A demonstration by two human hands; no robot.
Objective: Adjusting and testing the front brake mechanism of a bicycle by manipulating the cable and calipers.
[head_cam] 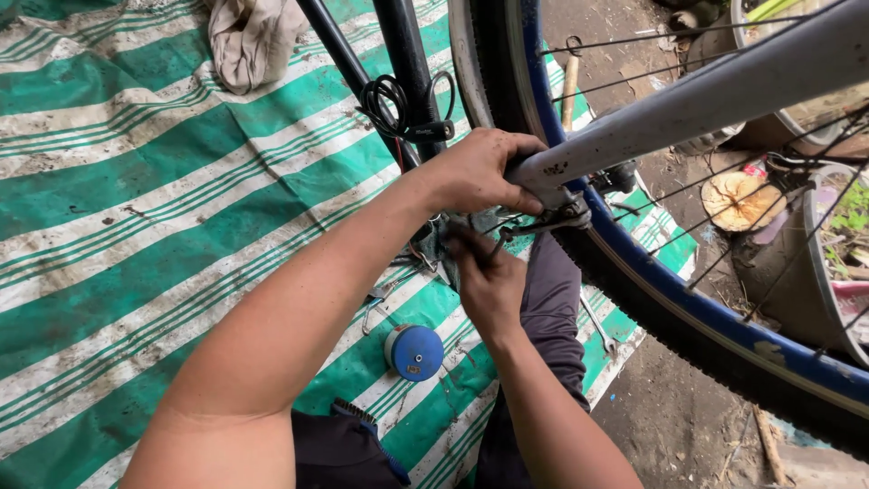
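A green-and-white striped plastic tarpaulin point(136, 181), soiled with mud, covered the ground on the left. Beyond its edge lay bare brown earth point(670, 426) scattered with twigs. A crumpled beige cloth point(249, 41) rested at the tarpaulin's top. A small round blue tin point(415, 351) sat on the stripes. Daylight was soft and even.

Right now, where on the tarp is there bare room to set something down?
The green-striped tarp is free left of the left hand, below the crumpled cloth. It is crowded under the right hand: blue round tin, wrench, and the wheel.
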